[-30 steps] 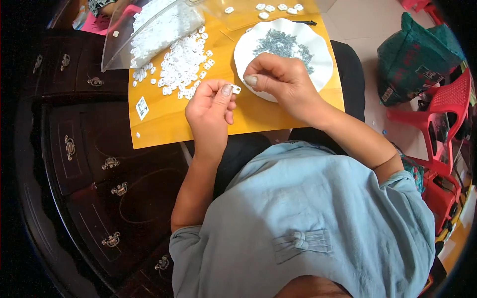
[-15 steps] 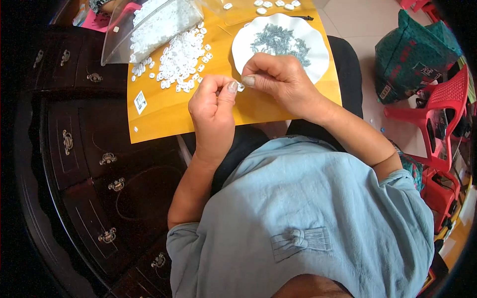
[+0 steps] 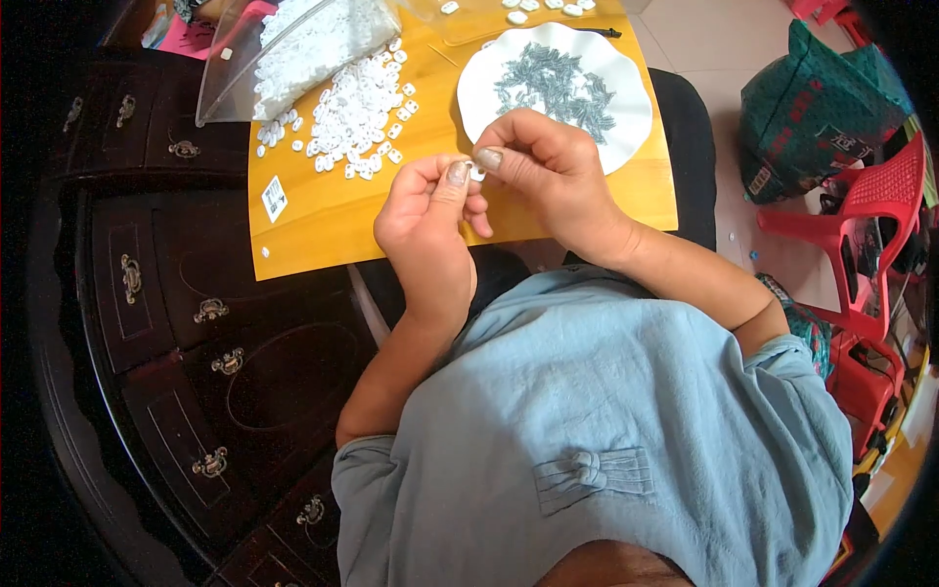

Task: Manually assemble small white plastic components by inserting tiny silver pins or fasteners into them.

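Observation:
Over the near edge of the yellow board, my left hand (image 3: 428,215) pinches a small white plastic piece (image 3: 477,174) between thumb and forefinger, its lower fingers partly uncurled. My right hand (image 3: 562,181) meets it from the right, thumb and forefinger closed at the piece's upper edge. Whatever lies between those right fingertips is hidden. Beyond the hands, a white wavy-rimmed plate (image 3: 631,108) carries a heap of small, thin grey pieces (image 3: 548,83). Many white pieces (image 3: 354,115) like the held one are heaped to the left, spilling from a clear plastic bag (image 3: 318,44).
The yellow board (image 3: 333,230) lies across my lap area, with a printed white sticker (image 3: 275,199) on its left. Dark wooden drawers (image 3: 196,264) stand close on the left. On the right are a red plastic chair (image 3: 861,220) and a green bag (image 3: 812,112).
My left hand has shifted slightly right and its lower fingers have uncurled into view beneath the white piece. My right hand's fingertips have stayed close against it.

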{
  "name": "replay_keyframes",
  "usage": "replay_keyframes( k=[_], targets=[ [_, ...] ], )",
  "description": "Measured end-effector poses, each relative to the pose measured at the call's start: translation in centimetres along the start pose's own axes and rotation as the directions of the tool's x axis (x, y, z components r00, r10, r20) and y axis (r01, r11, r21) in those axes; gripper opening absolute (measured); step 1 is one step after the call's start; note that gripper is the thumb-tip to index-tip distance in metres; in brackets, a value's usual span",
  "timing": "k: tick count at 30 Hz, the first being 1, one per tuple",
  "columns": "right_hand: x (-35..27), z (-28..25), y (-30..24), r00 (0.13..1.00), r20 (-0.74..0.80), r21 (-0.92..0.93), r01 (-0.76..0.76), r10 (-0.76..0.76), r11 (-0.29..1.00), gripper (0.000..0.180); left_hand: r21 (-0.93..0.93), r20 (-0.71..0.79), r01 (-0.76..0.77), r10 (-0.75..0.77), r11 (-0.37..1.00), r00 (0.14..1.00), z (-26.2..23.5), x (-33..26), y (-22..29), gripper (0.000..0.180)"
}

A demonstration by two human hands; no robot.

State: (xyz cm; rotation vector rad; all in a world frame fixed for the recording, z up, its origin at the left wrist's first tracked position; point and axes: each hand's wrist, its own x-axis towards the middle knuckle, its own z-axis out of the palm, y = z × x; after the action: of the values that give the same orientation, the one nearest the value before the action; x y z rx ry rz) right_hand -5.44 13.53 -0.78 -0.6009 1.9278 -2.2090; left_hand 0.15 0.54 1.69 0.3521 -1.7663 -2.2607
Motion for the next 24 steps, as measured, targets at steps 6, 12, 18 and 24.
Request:
replay_keyframes(
  k=[6,12,18,24],
  targets=[
    [-0.2,0.1,0.0,0.999,0.025,0.097,-0.043,0.041,0.994,0.009,-0.108,0.022,0.041,-0.039,0.993,0.999,-0.1,-0.6,0.2,0.014],
    [-0.4,0.3,-0.5,0.989,0.076,0.280,-0.144,0.128,0.949,0.010,-0.131,0.041,-0.060,0.065,0.990,0.997,-0.4,-0.6,-0.3,0.015],
    [-0.5,0.4,-0.7,0.984,0.054,0.302,-0.180,0.172,0.936,0.009,0.014,0.040,-0.156,0.156,0.988,0.987,0.1,-1.1,-1.0,0.015],
    [-0.7,0.6,-1.4,0.985,0.046,0.417,-0.173,0.169,0.892,0.011,0.133,0.062,-0.367,0.362,0.921,0.930,-0.2,-0.6,-2.0,0.015]
  ],
)
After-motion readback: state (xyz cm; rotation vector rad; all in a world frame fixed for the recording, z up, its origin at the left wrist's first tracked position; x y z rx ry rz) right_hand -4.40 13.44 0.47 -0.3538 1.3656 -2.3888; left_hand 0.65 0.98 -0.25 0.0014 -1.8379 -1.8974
